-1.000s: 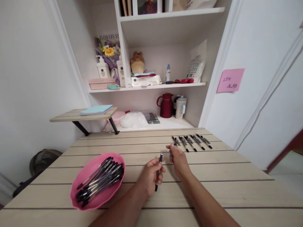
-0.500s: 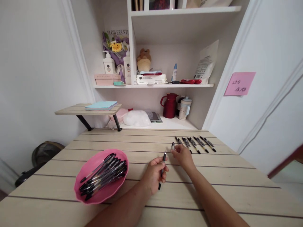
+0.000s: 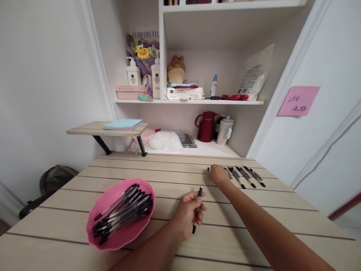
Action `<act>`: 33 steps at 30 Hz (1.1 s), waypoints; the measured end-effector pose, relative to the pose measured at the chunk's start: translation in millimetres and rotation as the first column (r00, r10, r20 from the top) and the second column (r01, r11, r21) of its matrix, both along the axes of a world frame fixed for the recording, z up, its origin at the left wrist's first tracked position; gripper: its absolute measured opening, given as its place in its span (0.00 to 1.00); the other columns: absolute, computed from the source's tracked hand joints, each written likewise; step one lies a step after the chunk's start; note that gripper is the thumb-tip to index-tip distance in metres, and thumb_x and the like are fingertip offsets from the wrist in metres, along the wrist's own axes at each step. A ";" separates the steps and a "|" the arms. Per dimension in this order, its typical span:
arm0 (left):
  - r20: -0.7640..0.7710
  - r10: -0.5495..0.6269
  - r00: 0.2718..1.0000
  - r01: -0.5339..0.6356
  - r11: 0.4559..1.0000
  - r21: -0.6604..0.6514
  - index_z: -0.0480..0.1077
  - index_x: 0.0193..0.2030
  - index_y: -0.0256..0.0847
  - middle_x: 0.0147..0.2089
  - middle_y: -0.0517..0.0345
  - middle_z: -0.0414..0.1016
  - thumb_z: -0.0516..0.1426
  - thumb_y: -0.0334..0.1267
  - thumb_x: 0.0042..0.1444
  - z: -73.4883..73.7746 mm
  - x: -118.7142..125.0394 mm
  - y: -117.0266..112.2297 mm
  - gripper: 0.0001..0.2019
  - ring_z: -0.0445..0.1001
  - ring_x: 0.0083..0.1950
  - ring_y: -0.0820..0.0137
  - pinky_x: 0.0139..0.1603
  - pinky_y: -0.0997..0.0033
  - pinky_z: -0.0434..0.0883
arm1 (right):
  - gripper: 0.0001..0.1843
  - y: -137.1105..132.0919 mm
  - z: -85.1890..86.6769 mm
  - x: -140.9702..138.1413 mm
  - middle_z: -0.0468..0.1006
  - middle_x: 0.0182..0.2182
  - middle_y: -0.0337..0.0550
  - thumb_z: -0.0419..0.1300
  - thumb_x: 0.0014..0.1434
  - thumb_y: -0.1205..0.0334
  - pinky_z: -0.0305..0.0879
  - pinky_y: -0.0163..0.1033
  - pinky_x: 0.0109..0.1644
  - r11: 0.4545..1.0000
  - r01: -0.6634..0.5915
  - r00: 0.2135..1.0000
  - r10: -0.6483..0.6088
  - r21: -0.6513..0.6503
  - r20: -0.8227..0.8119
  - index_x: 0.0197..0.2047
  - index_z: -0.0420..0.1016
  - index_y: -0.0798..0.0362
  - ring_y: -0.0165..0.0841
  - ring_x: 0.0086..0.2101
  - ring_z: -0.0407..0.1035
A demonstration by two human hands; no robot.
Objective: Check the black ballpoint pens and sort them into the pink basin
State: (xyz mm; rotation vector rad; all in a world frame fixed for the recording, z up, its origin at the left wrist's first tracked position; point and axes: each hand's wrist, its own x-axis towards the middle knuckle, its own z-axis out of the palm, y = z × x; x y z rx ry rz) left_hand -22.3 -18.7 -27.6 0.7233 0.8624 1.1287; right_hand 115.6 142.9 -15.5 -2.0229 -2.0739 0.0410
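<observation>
My left hand (image 3: 187, 214) is closed around a black pen (image 3: 196, 209), which stands tip-up over the wooden table (image 3: 175, 177). My right hand (image 3: 218, 174) reaches to the far side of the table, fingers curled down at the left end of a row of several pens and caps (image 3: 245, 176). A small dark piece shows at its fingertips; whether it is still gripped I cannot make out. A pink bowl (image 3: 120, 212) full of black pens sits at the left, close to my left forearm.
Behind the table stand white shelves with a red jug (image 3: 207, 126), a white cup (image 3: 225, 130), bottles and a toy. A small wooden riser (image 3: 107, 131) carries a blue notebook. A pink note (image 3: 298, 100) hangs on the right wall.
My right hand has moved away from the held pen with a small cap and reached forward to the left end of the pen row. My left hand kept holding the pen.
</observation>
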 end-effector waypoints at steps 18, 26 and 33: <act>0.009 -0.008 1.000 0.008 1.000 0.006 0.66 0.46 0.35 0.24 0.62 0.66 0.57 0.39 0.44 1.1 -0.4 -0.3 0.21 0.58 0.15 0.82 0.15 0.78 0.49 | 0.17 -15.7 20.8 52.5 0.76 0.36 0.58 0.47 0.56 0.58 0.63 0.40 0.38 0.997 0.071 0.994 -0.067 -0.036 0.082 0.36 0.75 0.58 0.42 0.39 0.71; 0.008 -0.004 1.000 0.004 1.000 0.001 0.66 0.47 0.36 0.24 0.63 0.66 0.57 0.39 0.43 2.8 -0.3 -1.2 0.22 0.58 0.15 0.82 0.15 0.78 0.48 | 0.18 -37.7 -8.8 35.8 0.75 0.39 0.60 0.50 0.55 0.55 0.62 0.44 0.41 0.995 0.057 0.992 -0.048 -0.077 0.120 0.39 0.74 0.59 0.44 0.40 0.70; 0.000 -0.009 1.000 0.009 1.000 -0.008 0.65 0.47 0.36 0.24 0.63 0.66 0.56 0.39 0.44 3.2 -0.7 -0.9 0.21 0.58 0.15 0.82 0.15 0.78 0.49 | 0.16 -36.4 -10.0 37.5 0.74 0.41 0.59 0.48 0.56 0.61 0.61 0.44 0.41 0.994 0.058 0.990 -0.046 -0.090 0.131 0.40 0.73 0.59 0.44 0.41 0.70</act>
